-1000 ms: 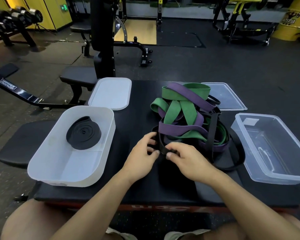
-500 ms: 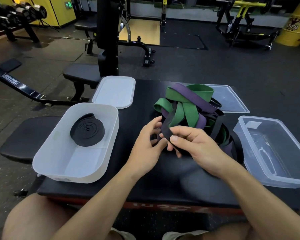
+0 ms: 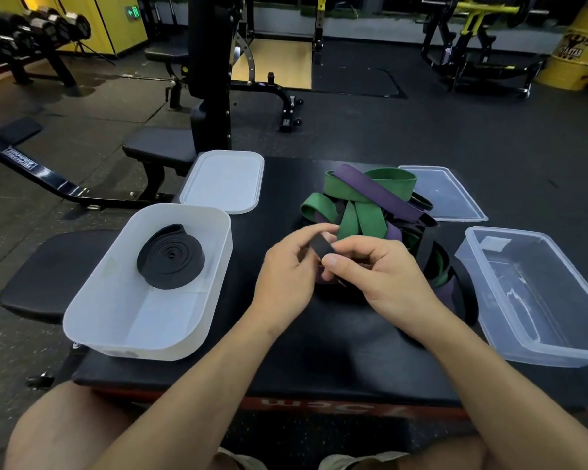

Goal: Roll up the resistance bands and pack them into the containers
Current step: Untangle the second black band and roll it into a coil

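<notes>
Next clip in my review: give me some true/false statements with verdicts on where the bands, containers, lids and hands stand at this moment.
1. A rolled black band lies inside the white container. True.
2. The clear container on the right holds a green band. False: no band is in it; the green and purple bands sit in the pile in the middle.
3. The left hand and right hand both pinch a loose black band. True.
4. The white lid is closed on the white container. False: the container is open, and the lid lies flat behind it.
</notes>
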